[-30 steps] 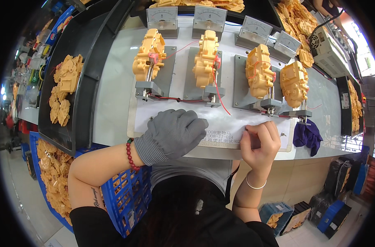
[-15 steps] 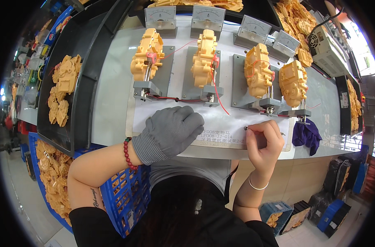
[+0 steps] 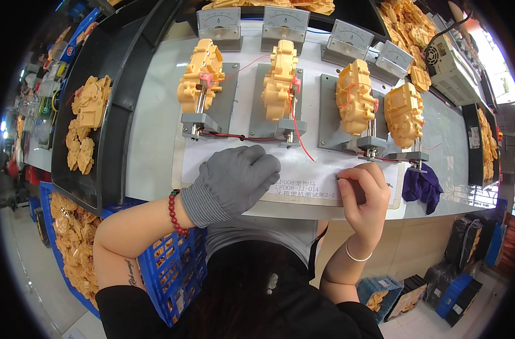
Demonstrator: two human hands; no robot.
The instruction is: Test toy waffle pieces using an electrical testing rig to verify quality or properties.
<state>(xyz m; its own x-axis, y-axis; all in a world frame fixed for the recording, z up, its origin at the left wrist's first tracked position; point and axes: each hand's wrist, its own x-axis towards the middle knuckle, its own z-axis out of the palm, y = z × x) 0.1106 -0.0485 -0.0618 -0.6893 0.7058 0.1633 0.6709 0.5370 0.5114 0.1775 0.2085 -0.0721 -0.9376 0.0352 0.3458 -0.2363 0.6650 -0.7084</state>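
Four stands are filled with yellow housings; remaining work cannot be determined.
Left hand curled, contents hidden; right hand's fingers nearly pinched, grip uncertain.

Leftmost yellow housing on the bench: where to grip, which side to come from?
Probably the upper body of the leftmost yellow housing, pinched across its width, coming from above and slightly left. It stands tall with its top end exposed. Lower down, the red piece and metal rod crowd its near side, and a thin red wire runs off to the right.
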